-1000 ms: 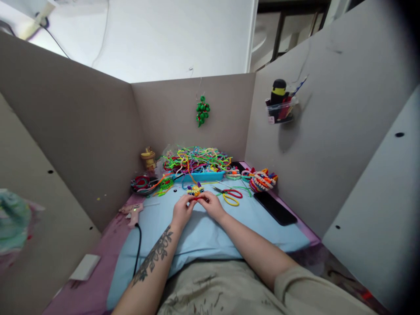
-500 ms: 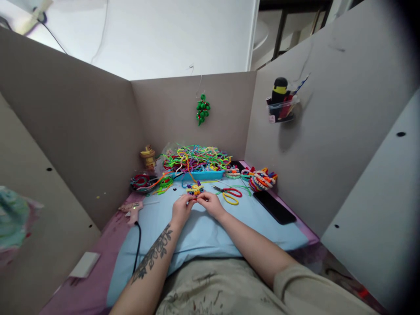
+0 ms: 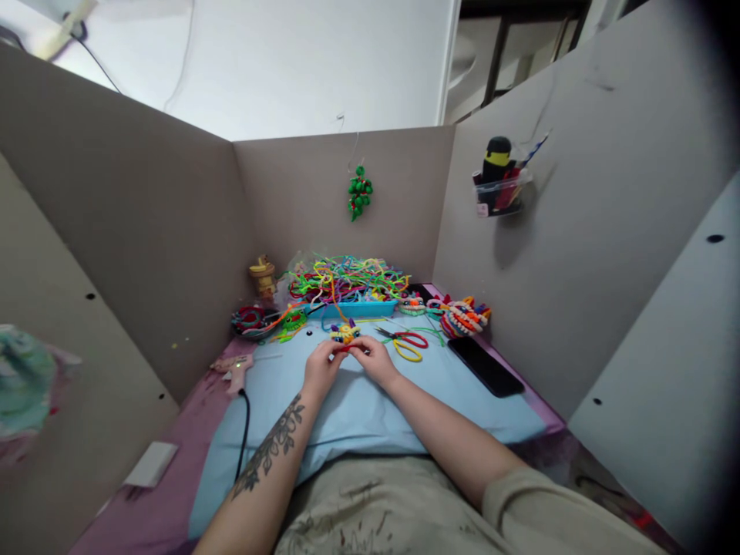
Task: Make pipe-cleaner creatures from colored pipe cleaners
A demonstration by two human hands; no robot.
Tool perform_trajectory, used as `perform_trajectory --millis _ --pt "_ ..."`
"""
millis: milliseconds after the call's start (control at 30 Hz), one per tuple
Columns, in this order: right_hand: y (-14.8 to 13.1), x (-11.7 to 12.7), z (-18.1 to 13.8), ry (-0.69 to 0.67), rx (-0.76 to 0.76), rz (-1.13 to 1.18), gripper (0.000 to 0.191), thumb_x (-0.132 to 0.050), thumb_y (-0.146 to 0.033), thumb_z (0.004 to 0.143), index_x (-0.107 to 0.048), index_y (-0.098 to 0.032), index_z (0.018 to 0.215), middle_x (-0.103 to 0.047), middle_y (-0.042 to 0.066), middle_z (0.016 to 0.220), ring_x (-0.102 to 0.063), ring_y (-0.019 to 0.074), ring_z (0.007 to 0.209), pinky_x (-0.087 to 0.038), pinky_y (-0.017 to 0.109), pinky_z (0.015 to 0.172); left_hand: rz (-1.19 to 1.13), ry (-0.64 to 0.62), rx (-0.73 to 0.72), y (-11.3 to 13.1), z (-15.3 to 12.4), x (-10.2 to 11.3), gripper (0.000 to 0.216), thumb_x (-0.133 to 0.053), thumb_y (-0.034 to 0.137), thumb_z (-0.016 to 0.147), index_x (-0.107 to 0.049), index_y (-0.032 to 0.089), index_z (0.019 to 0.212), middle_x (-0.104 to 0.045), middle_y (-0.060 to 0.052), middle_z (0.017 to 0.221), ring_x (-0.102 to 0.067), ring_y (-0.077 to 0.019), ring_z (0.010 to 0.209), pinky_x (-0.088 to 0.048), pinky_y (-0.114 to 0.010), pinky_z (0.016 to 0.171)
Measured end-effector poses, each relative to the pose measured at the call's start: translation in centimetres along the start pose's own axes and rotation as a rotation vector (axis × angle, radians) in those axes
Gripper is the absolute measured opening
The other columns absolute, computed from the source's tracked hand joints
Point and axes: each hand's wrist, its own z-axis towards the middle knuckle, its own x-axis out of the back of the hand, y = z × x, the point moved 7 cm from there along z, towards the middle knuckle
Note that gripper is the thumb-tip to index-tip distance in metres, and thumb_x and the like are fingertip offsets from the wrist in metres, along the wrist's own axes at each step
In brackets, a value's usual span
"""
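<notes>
Between my fingertips runs a short red pipe cleaner (image 3: pixel 348 348), one end pinched in my left hand (image 3: pixel 324 364) and the other in my right hand (image 3: pixel 374 361). Both hands are closed, close together over the middle of the blue cloth (image 3: pixel 370 408). Just beyond them sits a small yellow figure (image 3: pixel 345 331) with purple tips and blue spots, partly hidden by my fingers. Red-and-yellow-handled scissors (image 3: pixel 408 344) lie to the right of my right hand, their blades toward the figure.
A blue tray (image 3: pixel 358 310) heaped with colourful pipe cleaners stands at the back. At left are a pink glue gun (image 3: pixel 237 371) and a green figure (image 3: pixel 294 317). A black phone (image 3: pixel 486 367) and a striped woven piece (image 3: pixel 462 317) lie at right. Grey panels (image 3: pixel 341 185) enclose the table.
More of the red pipe cleaner shows between my hands, which have drawn slightly apart. The whole view has shifted a little.
</notes>
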Motion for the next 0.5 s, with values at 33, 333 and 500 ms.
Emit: perform_trajectory --millis 33,333,500 --pt "-0.06 0.09 0.01 0.008 0.006 -0.009 0.014 -0.058 -0.028 0.076 -0.066 -0.018 0.079 -0.063 0.004 0.078 -0.057 0.0153 0.072 -0.046 0.026 0.066 -0.006 0.004 0.01 -0.03 0.02 0.0 0.014 -0.059 0.027 0.078 -0.063 0.02 0.089 -0.064 -0.004 0.084 -0.058 -0.015 0.077 -0.047 -0.026 0.064" --pt "0.28 0.03 0.0 0.007 0.004 -0.052 0.014 -0.057 -0.028 0.077 -0.065 -0.017 0.081 -0.061 0.004 0.078 -0.055 0.0144 0.069 -0.044 0.025 0.062 -0.012 0.001 0.076 -0.51 -0.09 -0.05 0.015 -0.054 0.03 0.081 -0.065 0.02 0.085 -0.066 -0.004 0.084 -0.06 -0.0153 0.077 -0.046 -0.025 0.064" --pt "0.72 -0.13 -0.07 -0.002 -0.024 -0.041 0.014 -0.057 -0.029 0.075 -0.064 -0.017 0.073 -0.059 0.003 0.072 -0.053 0.0139 0.067 -0.042 0.024 0.06 0.003 -0.034 0.027 -0.02 -0.16 -0.07 0.014 -0.052 0.028 0.083 -0.063 0.021 0.086 -0.065 -0.005 0.085 -0.059 -0.0162 0.08 -0.046 -0.027 0.07"
